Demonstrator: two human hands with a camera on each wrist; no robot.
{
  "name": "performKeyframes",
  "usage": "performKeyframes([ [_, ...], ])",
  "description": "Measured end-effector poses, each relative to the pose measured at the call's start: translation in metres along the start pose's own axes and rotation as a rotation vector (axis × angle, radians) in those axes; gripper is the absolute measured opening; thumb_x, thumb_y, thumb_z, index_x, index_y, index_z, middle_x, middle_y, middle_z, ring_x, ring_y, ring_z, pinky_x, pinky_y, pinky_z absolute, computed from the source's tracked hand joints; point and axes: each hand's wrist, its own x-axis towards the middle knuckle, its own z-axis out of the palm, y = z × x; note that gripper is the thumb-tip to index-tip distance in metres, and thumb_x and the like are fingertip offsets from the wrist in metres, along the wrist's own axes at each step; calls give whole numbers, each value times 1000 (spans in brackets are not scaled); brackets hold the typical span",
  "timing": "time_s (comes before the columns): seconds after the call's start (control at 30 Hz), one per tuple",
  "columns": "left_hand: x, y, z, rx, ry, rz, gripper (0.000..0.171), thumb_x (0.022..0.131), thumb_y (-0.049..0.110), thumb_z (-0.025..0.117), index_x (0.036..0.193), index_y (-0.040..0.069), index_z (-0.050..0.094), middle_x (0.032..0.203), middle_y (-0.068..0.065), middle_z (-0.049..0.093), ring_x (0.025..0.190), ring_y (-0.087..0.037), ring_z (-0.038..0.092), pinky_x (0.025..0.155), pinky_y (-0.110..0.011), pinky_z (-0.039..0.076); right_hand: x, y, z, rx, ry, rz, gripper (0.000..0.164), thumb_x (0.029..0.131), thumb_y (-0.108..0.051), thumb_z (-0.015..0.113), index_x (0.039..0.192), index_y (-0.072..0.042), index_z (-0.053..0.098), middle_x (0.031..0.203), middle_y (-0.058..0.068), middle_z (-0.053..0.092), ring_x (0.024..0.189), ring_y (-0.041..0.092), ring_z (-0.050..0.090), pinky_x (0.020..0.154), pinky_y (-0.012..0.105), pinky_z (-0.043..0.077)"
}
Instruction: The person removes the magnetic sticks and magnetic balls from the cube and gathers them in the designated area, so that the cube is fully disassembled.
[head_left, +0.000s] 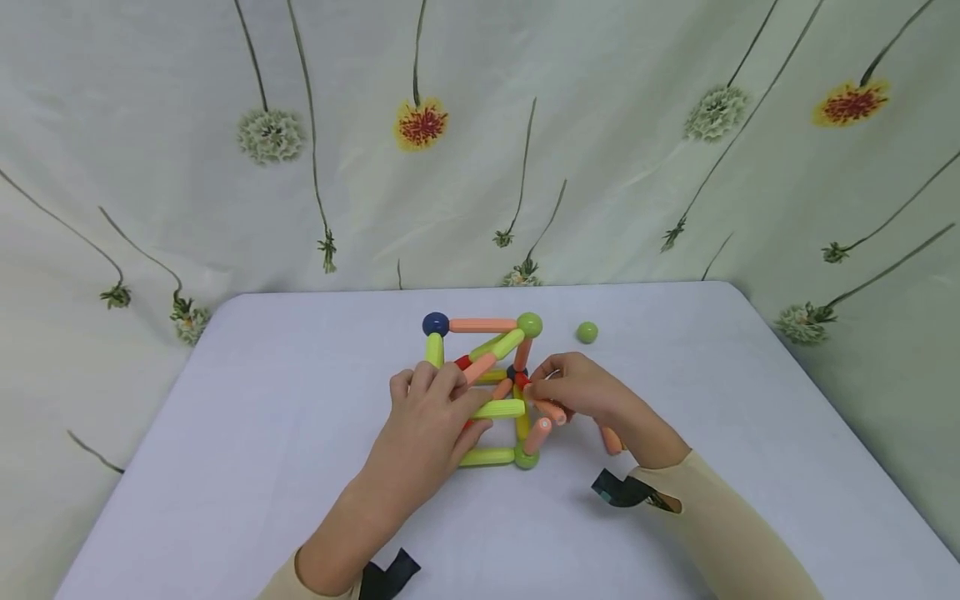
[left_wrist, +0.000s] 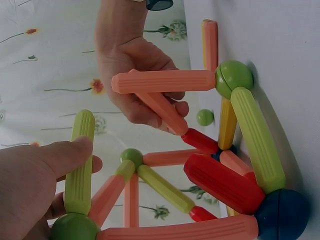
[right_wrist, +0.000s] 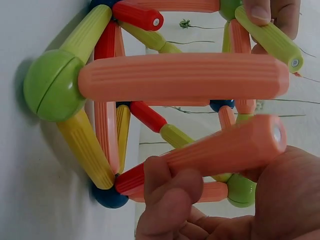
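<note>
A frame of magnetic rods and balls stands on the table. My left hand (head_left: pixel 423 429) is at its left side, pinching a yellow-green rod (left_wrist: pixel 79 172) between thumb and fingers. That rod meets a green ball (left_wrist: pixel 75 229). On the right, my right hand (head_left: pixel 581 387) pinches a red-and-salmon rod (right_wrist: pixel 225 145) low down. The rod's red end meets a dark blue ball (right_wrist: pixel 110 196), and its salmon end is free. Another salmon rod (head_left: pixel 537 436) rises from the front green ball (head_left: pixel 527 456), its tip touching nothing.
A loose green ball (head_left: pixel 587 332) lies behind the right hand. Beneath the right forearm are loose rods (head_left: pixel 611 439), partly hidden. The white table (head_left: pixel 285 400) backs onto a flower-printed cloth (head_left: pixel 480 192).
</note>
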Motion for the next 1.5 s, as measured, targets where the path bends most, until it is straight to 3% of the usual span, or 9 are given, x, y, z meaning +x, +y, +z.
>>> performKeyframes([
  [0.37, 0, 0, 1, 6, -3, -10, 31, 82, 34, 79, 111, 24, 71, 96, 2, 47, 89, -22, 37, 78, -43, 28, -4, 22, -4, -42, 87, -42, 25, 91, -19, 60, 112, -8, 68, 70, 10, 61, 63, 22, 56, 62, 33, 45],
  [0.63, 0, 1, 1, 16, -3, -4, 33, 84, 35, 78, 114, 23, 71, 96, 0, 46, 89, -22, 37, 81, -46, 30, -14, 49, -28, -98, 221, -64, 36, 93, -29, 64, 125, -12, 64, 92, 8, 65, 85, 22, 61, 70, 36, 49],
  [0.9, 1, 0, 1, 8, -4, -2, 34, 84, 35, 78, 115, 24, 71, 96, 0, 47, 90, -22, 38, 82, -46, 30, -33, 84, -55, -198, 338, -27, 40, 94, -30, 64, 129, -10, 61, 108, 14, 60, 85, 26, 56, 62, 34, 47],
  [1.1, 1, 0, 1, 16, -2, 6, 35, 85, 34, 77, 117, 24, 70, 96, 0, 46, 90, -22, 38, 81, -46, 30, -38, 106, -62, -304, 377, 29, 41, 94, -30, 64, 130, -12, 60, 108, 14, 60, 83, 25, 55, 62, 31, 46],
  [1.3, 1, 0, 2, -6, 10, -1, 32, 84, 32, 78, 114, 25, 71, 96, 1, 46, 89, -22, 38, 80, -45, 29, -38, 110, -58, -329, 362, 38, 42, 94, -26, 62, 133, -11, 56, 107, 12, 61, 79, 23, 55, 62, 31, 46],
  [1.5, 1, -1, 1, -24, 22, 1, 30, 82, 31, 80, 110, 25, 71, 96, 2, 47, 88, -22, 37, 79, -44, 28, -48, 100, -55, -436, 418, 58, 49, 94, -29, 58, 136, -5, 50, 107, 16, 62, 74, 23, 55, 59, 31, 47],
])
